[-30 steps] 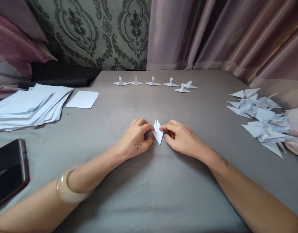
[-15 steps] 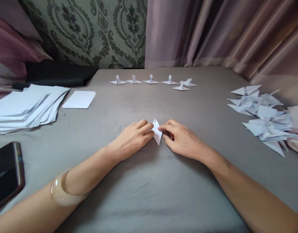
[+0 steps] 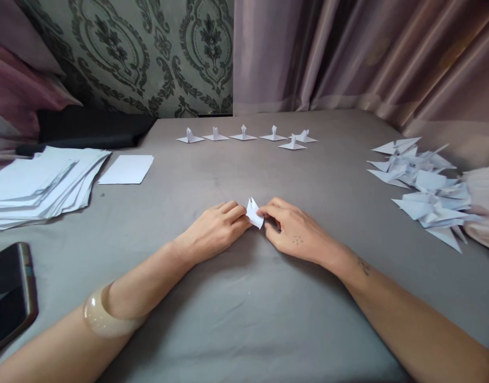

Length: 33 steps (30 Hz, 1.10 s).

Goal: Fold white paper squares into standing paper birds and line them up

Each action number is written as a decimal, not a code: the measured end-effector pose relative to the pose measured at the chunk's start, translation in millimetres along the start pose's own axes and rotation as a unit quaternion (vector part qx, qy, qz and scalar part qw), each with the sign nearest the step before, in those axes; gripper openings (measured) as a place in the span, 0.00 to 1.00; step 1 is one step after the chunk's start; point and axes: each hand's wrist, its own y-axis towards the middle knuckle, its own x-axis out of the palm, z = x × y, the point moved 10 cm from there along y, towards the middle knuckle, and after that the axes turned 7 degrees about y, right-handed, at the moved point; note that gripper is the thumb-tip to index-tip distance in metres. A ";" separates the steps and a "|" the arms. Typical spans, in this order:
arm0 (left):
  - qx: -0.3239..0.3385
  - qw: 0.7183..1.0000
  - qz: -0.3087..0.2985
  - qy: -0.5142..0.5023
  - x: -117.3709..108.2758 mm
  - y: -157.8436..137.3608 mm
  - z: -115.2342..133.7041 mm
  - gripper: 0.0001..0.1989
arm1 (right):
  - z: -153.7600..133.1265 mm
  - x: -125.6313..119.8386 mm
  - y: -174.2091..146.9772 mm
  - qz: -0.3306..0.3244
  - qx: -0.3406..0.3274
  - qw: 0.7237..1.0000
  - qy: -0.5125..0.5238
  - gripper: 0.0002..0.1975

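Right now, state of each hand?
Left hand: closed, holding the folded paper at its left edge.
Right hand: curled at the folded paper's right edge; grip cannot be told.

folded paper: white | paper stack: white | desk: grey | wall: grey-green, dark damask | curtain: mauve | bangle: cream | smartphone: black, brown-edged

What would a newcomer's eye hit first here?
Probably the small folded white paper at the centre, between the left hand and the right hand. Next, likely the six folded paper figures on the far part of the grey cloth, and the jumbled heap of folded paper at the right.
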 end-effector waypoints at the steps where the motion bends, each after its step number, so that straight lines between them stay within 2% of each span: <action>1: -0.014 1.000 0.001 -0.013 -0.2 0.1 -1.9 0.12 | -0.2 -0.4 0.0 0.002 0.000 1.000 -0.001 0.15; 6: -0.107 0.991 -0.008 -0.078 1.3 0.5 -13.6 0.14 | 0.5 -0.5 0.7 0.005 0.010 1.000 -0.010 0.12; 13: -0.172 0.978 -0.034 -0.113 9.4 -2.1 -17.0 0.13 | -0.5 0.2 1.4 0.022 -0.007 0.999 -0.034 0.09; 22: -0.294 0.932 -0.070 -0.198 22.7 -8.5 -32.9 0.07 | 0.3 -0.2 2.5 0.030 -0.011 0.999 -0.025 0.09; 28: -0.336 0.904 -0.061 -0.259 26.1 -12.5 -39.0 0.09 | 4.1 0.5 4.3 0.036 -0.001 0.999 -0.016 0.10; 33: -0.362 0.891 -0.050 -0.268 24.4 -11.4 -45.5 0.10 | 13.9 -0.5 7.9 0.033 0.033 0.998 0.043 0.10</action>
